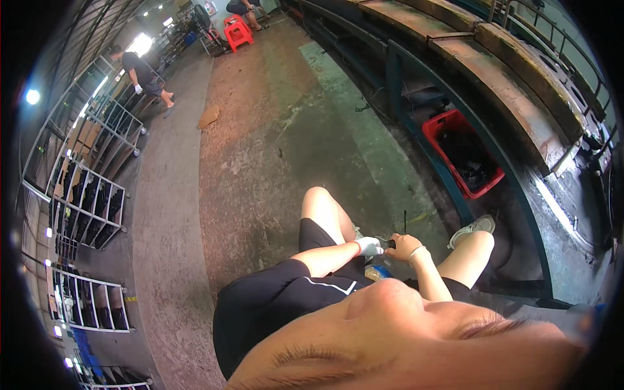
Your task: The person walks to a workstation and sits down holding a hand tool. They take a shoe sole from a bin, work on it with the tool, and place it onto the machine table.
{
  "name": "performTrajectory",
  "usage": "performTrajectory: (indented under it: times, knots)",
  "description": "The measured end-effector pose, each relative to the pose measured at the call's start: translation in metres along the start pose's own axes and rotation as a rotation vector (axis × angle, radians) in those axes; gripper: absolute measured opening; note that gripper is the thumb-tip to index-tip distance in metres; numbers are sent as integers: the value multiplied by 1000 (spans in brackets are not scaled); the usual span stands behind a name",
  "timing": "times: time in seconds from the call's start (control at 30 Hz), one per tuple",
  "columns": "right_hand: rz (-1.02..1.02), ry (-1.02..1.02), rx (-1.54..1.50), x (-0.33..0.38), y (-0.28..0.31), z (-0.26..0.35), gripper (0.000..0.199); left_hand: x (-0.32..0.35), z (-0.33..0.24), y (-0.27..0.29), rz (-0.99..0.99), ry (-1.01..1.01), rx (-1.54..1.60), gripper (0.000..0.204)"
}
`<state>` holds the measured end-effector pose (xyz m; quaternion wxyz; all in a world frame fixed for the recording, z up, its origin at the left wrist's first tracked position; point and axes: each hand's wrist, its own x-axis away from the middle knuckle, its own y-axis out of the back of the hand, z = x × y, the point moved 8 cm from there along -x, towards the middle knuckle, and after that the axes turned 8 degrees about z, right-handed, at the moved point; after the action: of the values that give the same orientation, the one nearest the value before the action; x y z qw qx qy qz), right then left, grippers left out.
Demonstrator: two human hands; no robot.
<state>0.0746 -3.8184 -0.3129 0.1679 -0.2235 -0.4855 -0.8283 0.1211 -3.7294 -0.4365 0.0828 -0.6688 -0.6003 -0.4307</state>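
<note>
Both my hands meet low in front of my body, between my bent knees. My left hand [370, 247], in a white glove with a red cuff edge, is closed beside a small dark object [389, 244]. My bare right hand [405, 246], with a pale band at its wrist, is closed around the other side of that object. Its kind is too small to make out. A thin dark rod [405, 221] shows just above my right hand; I cannot tell whether it is held. Below the hands, a yellowish and blue item [376, 273] is partly hidden.
A red plastic crate [465, 153] with dark contents sits under the long workbench [500, 71] at right. Wheeled metal racks [94, 201] line the left side. Red stools [238, 32] stand far ahead. One person [140, 75] walks at far left; another [246, 8] sits at the back.
</note>
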Motion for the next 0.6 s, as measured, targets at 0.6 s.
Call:
performTrajectory:
  times: [0.6]
  knots:
    - [25, -20, 6, 3, 2, 0, 56, 9, -6, 1, 34, 60, 62, 39]
